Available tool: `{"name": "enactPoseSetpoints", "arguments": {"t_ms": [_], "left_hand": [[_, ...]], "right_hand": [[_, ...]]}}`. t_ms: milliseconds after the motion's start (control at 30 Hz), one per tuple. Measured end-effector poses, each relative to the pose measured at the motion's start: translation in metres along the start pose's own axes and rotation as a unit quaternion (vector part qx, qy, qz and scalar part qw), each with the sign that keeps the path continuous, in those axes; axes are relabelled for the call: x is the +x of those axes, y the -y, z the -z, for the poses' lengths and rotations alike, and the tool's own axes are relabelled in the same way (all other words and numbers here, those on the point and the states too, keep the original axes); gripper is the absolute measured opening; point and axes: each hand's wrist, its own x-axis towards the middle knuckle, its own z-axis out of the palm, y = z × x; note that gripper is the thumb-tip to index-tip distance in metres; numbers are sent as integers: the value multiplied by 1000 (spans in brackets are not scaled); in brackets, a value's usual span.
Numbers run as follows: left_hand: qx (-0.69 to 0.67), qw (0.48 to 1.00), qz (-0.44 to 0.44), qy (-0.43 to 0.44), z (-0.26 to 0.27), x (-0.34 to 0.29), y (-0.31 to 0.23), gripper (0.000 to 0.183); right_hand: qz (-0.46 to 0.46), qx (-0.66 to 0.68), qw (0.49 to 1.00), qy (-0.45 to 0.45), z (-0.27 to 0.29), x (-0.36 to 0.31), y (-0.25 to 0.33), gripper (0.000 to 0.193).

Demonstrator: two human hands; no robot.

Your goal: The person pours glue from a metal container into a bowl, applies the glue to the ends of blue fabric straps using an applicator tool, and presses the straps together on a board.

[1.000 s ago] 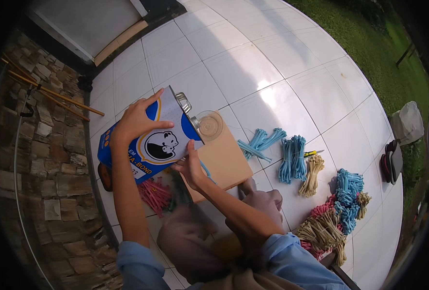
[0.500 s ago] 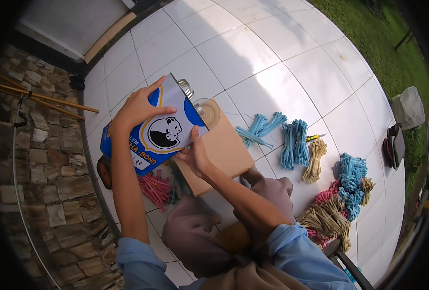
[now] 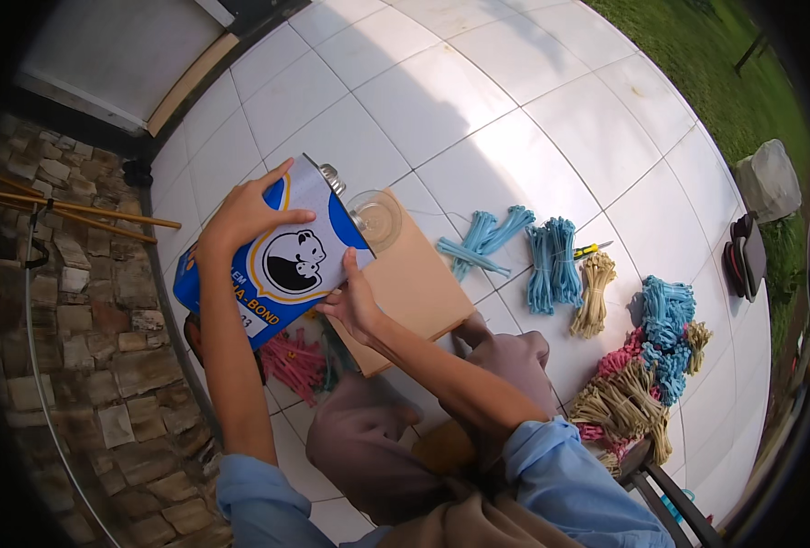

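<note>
A rectangular blue, white and silver metal glue can (image 3: pixel 297 258) is held tilted, its top toward the upper right. My left hand (image 3: pixel 245 217) grips it from above, with thumb and forefinger spread across the printed face. Against the lower side, my right hand (image 3: pixel 357 304) supports it, some fingers hidden behind the can. Beside the can's top, a round clear container (image 3: pixel 384 222) stands on a flat tan board (image 3: pixel 416 285). The can's top edge partly covers that container. No stream of liquid can be made out.
Blue bundles (image 3: pixel 553 265), a beige bundle (image 3: pixel 595 294) and a yellow-handled screwdriver (image 3: pixel 589 249) lie right of the board. Farther right is a pile of mixed bundles (image 3: pixel 629 393). Pink strands (image 3: pixel 295 363) lie below the can. Stone paving (image 3: pixel 122 365) borders the white tiles on the left.
The can has shifted slightly left and toward me, with both hands still on it. The whole view has also shifted a little. The can's tilt looks about the same.
</note>
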Motion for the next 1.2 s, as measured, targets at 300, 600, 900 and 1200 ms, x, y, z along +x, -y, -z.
{"name": "enactPoseSetpoints", "arguments": {"t_ms": [300,600,900,1200], "left_hand": [[-2,1000,7,7,2,2,-5,97],[14,999,27,18,7,5,-6,96],[11,999,12,33,6,1,-8,100],[35,998,12,44,26,5,-20,102]], "right_hand": [[5,-2,1000,-7,0,0,4,90],[3,11,1000,9,-1,5,5,85],[-13,11,1000,-7,-2,-7,7,83],[15,23,999,38,-5,4,9,83]]}}
